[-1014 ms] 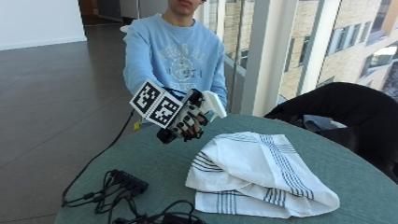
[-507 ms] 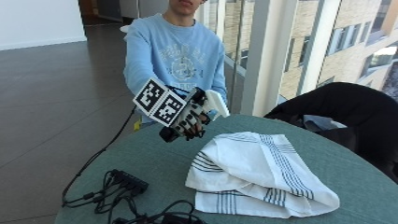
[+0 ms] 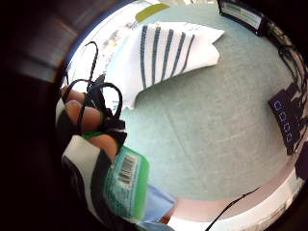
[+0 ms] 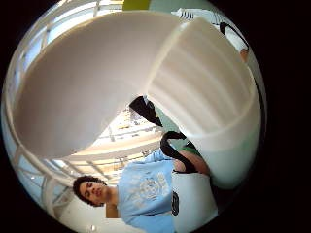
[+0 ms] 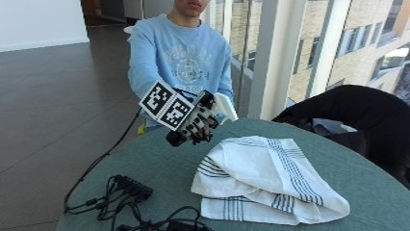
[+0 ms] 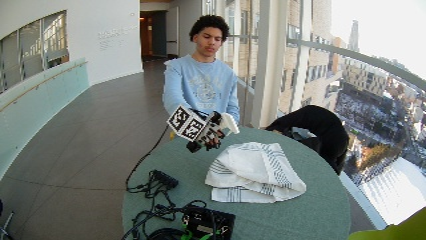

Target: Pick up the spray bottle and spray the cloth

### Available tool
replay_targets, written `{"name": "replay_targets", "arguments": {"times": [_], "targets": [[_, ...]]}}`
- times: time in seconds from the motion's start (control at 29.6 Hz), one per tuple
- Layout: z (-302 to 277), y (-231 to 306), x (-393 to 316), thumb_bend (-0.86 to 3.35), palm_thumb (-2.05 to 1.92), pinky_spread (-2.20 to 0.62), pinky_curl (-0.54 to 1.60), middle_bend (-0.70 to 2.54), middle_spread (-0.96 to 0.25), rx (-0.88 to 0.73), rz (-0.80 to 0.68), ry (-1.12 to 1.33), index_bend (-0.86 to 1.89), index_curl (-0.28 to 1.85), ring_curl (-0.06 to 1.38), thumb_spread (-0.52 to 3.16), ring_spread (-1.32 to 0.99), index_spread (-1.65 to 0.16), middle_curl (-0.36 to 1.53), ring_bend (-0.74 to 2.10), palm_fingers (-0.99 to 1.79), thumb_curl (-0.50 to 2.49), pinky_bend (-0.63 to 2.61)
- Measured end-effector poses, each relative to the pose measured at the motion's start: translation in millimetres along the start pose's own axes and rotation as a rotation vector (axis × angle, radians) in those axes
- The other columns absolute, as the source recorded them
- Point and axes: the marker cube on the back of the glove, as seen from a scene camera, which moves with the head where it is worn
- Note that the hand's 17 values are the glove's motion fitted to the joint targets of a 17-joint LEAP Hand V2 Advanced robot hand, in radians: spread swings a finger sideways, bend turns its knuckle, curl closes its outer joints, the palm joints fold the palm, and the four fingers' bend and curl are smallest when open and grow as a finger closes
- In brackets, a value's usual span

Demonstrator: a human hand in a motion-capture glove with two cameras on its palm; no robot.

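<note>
My gloved right hand (image 5: 194,126) grips a spray bottle (image 5: 224,107) and holds it in the air above the table's near-left part. Its white spray head points toward the cloth. The bottle's green label (image 3: 126,182) shows beside my curled fingers (image 3: 84,115) in the little finger side palm view. The white head (image 4: 146,82) fills most of the thumb side palm view. A white cloth with dark stripes (image 5: 266,178) lies crumpled on the round green table (image 5: 359,173), to the right of and below my hand. The cloth (image 6: 253,170) lies apart from the bottle.
A black hub with cables (image 5: 131,186) lies on the table's left part, with a black box (image 6: 206,222) near its front edge. A dark chair with a jacket (image 5: 349,113) stands behind the table on the right, beside the windows.
My hand with the bottle has risen slightly and tipped a little more toward the cloth. The cloth has not moved.
</note>
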Motion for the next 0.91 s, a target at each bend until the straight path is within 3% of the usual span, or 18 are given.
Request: {"name": "replay_targets", "arguments": {"times": [0.68,0.91], "targets": [[8.8,-2.2,-9.8,-0.03,0.86,0.09,0.37,0.33,-0.05,0.000,-0.026,-0.020,0.15,0.45,0.41,0.61,-0.01,-0.21,0.49,0.71,1.22,0.72,0.32],[16.4,-1.1,-27.3,-0.03,0.86,0.09,0.37,0.34,-0.05,0.052,-0.111,-0.075,0.15,0.45,0.41,0.61,-0.01,-0.21,0.49,0.70,1.21,0.72,0.32]]}}
